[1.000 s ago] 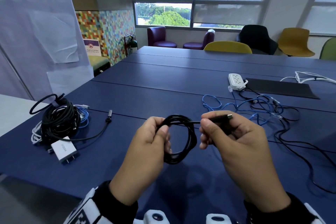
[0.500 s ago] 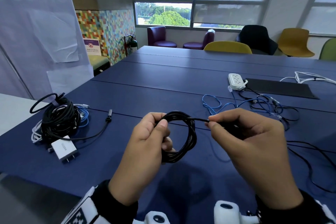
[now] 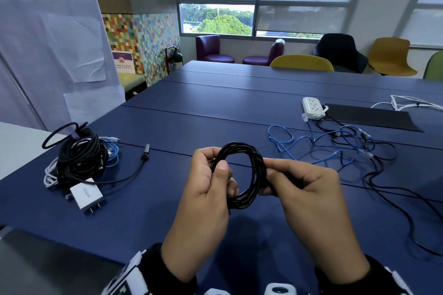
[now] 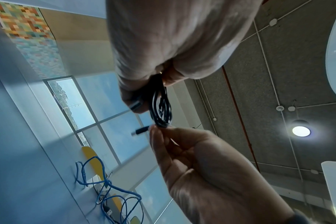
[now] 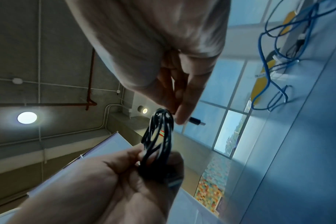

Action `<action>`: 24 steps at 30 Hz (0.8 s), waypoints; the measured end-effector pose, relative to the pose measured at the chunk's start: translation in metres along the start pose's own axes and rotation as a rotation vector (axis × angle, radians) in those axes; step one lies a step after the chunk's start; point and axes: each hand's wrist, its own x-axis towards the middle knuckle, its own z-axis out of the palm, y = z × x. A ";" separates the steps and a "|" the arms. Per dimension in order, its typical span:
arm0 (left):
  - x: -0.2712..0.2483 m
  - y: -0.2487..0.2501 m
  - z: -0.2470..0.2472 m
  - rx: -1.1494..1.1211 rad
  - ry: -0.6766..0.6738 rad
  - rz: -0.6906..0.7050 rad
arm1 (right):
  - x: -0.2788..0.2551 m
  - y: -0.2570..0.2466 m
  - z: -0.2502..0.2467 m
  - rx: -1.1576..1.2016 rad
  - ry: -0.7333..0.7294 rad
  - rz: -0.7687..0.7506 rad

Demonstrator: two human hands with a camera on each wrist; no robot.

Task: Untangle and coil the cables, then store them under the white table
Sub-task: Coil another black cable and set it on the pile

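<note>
I hold a small black cable coil [image 3: 239,145] upright over the blue table [image 3: 215,108]. My left hand [image 3: 217,165] grips its left side with thumb and fingers. My right hand [image 3: 268,171] pinches the coil's right side, where the cable's tail runs in. In the left wrist view the coil [image 4: 160,109] hangs from my left hand [image 4: 155,84], and a plug end [image 4: 142,130] sticks out by the right fingertips [image 4: 153,130]. The right wrist view shows the same coil [image 5: 157,141], with the plug [image 5: 195,121] poking past my right hand [image 5: 176,116].
A pile of coiled cables [image 3: 79,158] with a white charger [image 3: 86,195] lies at the left. Tangled blue and black cables [image 3: 335,143], a white power strip [image 3: 312,108] and a black mat [image 3: 371,116] lie at the right. The white table [image 3: 14,146] adjoins at far left.
My right hand has moved left, bringing the straight cable tail in against the coil. The plug no longer sticks out to the right. My left hand kept its grip.
</note>
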 end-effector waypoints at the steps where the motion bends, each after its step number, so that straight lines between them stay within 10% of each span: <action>1: 0.000 0.000 0.000 -0.004 -0.001 0.000 | -0.001 -0.003 0.001 0.072 -0.034 0.028; 16: 0.006 -0.002 -0.016 0.168 -0.013 -0.067 | -0.002 0.005 0.009 0.130 0.045 0.125; 24: 0.012 0.000 -0.025 0.020 0.003 -0.226 | 0.001 0.002 0.006 0.294 -0.145 0.148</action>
